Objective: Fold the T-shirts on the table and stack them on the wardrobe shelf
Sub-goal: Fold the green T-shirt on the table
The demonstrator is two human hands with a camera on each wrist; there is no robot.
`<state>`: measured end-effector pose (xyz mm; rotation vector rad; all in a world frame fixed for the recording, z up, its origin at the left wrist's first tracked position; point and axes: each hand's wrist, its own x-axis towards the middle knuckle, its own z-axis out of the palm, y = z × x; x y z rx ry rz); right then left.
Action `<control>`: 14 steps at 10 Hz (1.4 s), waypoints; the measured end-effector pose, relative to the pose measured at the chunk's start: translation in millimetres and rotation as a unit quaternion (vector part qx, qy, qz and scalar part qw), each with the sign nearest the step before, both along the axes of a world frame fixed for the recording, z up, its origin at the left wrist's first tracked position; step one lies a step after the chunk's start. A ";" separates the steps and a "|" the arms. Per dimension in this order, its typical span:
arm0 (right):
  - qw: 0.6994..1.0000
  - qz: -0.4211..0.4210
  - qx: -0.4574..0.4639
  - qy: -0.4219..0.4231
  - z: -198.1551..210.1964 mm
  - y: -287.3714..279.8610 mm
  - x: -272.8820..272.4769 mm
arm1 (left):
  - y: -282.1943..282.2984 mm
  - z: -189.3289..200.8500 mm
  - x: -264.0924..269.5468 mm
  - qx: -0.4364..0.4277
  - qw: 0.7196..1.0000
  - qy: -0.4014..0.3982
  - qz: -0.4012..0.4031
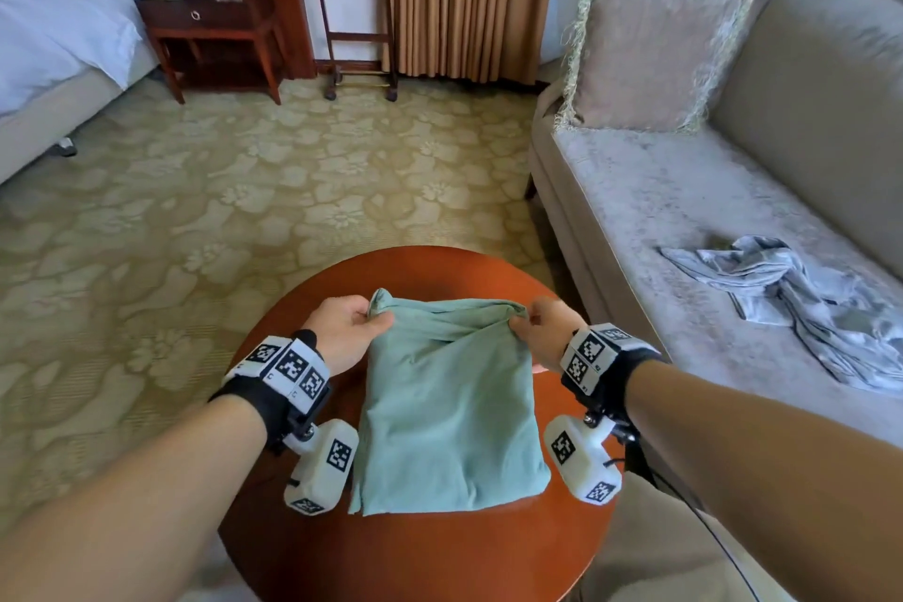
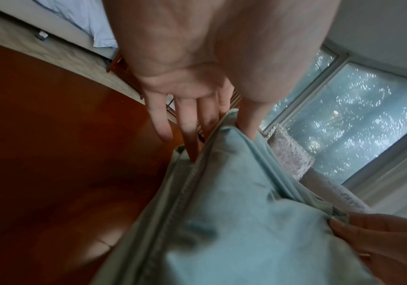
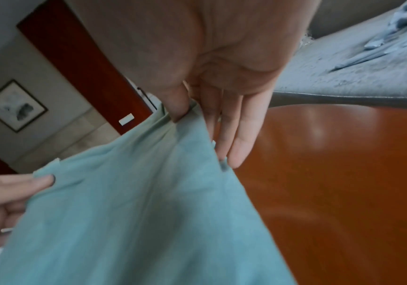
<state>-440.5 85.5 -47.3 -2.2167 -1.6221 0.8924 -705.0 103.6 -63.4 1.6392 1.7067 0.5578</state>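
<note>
Green T-shirt [image 1: 449,411] on the round table [image 1: 420,552] is light, limp, non-slip — left hand [image 1: 342,332] and right hand [image 1: 547,332] each pinch a far corner, so carry it supported from underneath.

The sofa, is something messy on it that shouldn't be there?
Yes. A grey shirt lies crumpled and twisted on the sofa seat, not flat or folded. The green T-shirt on the round table looks tidier: both hands, left hand and right hand, pinch its far corners.

One folded teal cotton T-shirt [image 1: 452,411], one crumpled grey-blue garment [image 1: 801,303], one fringed beige cushion [image 1: 655,44], two hands.
</note>
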 end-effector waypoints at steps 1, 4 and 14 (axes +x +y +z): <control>0.998 0.020 -0.037 -0.049 -16.1 11.5 0.9 | 12.9 -11.6 -1.1 -0.028 0.999 0.016 -0.004; 0.988 0.011 -0.092 -0.126 -32.7 26.8 -10.3 | 20.9 -30.8 -4.3 -0.090 0.991 0.085 0.043; 0.964 -0.085 -0.170 0.188 -27.8 -136.8 -18.6 | -179.4 -0.9 7.2 -0.121 0.972 -0.174 0.104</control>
